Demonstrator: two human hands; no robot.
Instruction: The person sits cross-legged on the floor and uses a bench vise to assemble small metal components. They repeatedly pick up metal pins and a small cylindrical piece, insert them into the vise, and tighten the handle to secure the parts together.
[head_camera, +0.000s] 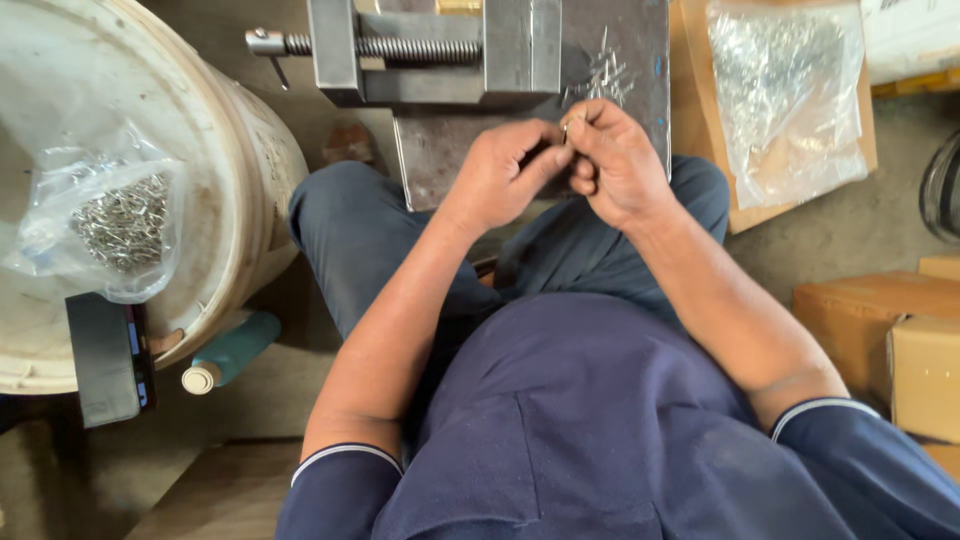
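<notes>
Single head-worn camera, looking almost straight down over the wearer's chest and lap. It is sitting close: the forearms are filling the middle of the frame, the vise (440, 55) lying at the top edge, the white bucket (215, 170) at left, cardboard boxes (890, 320) at right. No second view is sharing anything.

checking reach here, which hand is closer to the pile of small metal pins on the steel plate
The right hand. Its fingertips sit just below the pins on the plate. The left hand is farther off, lower and to the left, meeting the right in front of the vise.
</notes>
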